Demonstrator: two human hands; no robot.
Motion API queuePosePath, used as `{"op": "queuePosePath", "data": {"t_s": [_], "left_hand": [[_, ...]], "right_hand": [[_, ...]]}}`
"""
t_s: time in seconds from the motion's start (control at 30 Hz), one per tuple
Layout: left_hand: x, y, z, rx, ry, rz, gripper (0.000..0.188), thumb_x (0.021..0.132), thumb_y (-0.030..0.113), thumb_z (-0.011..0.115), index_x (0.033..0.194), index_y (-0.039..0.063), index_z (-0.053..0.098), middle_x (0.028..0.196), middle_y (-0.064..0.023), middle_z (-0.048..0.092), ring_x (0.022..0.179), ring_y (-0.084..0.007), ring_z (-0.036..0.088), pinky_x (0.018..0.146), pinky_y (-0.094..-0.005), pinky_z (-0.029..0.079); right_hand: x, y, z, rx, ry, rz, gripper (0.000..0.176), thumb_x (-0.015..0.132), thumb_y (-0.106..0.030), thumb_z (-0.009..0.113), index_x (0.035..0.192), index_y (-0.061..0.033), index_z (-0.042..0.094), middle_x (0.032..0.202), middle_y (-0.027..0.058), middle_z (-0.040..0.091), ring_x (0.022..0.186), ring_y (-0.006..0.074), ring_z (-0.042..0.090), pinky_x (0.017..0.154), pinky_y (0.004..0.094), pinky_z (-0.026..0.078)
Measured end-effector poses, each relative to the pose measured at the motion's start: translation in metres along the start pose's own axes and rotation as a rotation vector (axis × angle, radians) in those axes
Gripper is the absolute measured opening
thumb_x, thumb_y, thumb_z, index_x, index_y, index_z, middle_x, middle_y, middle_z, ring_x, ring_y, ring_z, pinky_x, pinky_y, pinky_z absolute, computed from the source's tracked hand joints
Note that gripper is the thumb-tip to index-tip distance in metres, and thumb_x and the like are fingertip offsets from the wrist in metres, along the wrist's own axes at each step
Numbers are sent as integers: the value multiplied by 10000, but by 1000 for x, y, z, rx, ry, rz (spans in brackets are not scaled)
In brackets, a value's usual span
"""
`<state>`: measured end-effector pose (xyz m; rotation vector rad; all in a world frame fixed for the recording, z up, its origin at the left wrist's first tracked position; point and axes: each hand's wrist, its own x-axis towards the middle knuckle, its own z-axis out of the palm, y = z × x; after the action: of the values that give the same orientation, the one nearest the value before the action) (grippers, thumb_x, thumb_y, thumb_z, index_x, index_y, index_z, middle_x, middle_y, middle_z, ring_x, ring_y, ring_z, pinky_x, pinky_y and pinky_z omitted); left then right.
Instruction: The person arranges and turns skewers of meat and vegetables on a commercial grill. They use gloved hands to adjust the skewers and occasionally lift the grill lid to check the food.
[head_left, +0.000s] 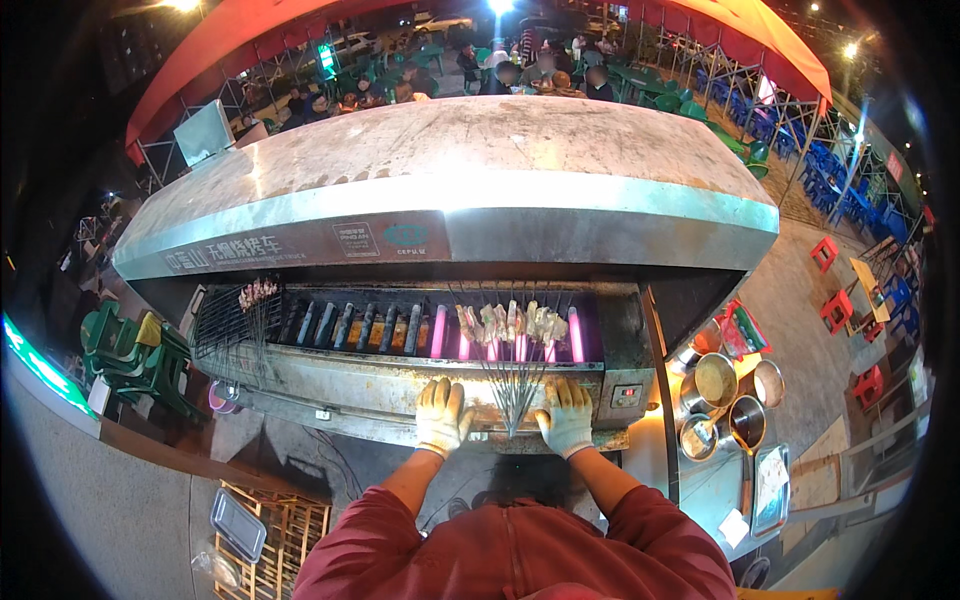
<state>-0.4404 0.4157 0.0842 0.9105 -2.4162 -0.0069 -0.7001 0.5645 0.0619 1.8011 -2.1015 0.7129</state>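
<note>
Both of my hands wear white knit gloves with yellowed, stained fingers. My left hand (442, 417) rests on the metal front ledge (360, 401) of a barbecue grill, thumb apart and nothing held. Resting on the same ledge, my right hand (567, 417) has its thumb close to the skewer handles; whether it touches them I cannot tell. Between my hands, thin metal skewers (513, 397) fan out from gathered ends. Their meat pieces (514, 322) lie over pink-glowing heating tubes (575, 334). Dark, unlit tubes (366, 325) fill the grill's middle.
A large metal hood (480, 142) overhangs the grill. More meat skewers (257, 294) lie on a black grate at left. Several pots (715, 381) and a metal tray (770, 491) crowd the right-hand table. Green plastic chairs (142, 360) stand left; people sit beyond the hood.
</note>
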Motion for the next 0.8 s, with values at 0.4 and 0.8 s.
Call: {"op": "queuePosePath", "data": {"t_s": [0.4,0.8], "left_hand": [[1,1,0,2,0,-17,691,747,339,809,1334,58,575,1370,-213,534,1285,-450,483,1062,-574,416],[-2,-1,2,12,-5,-7,701,795,371,783,1369,40,555,1399,-247,531,1295,-470,489,1087,-584,398]], "right_hand": [[-4,2,7,-10,-14,0,780,799,-361,808,1460,-62,523,1465,188,509,1362,421,458,1140,592,351],[-6,3,11,3,69,-30,804,778,-319,821,1465,-50,500,1474,187,492,1349,418,461,1124,589,362]]}}
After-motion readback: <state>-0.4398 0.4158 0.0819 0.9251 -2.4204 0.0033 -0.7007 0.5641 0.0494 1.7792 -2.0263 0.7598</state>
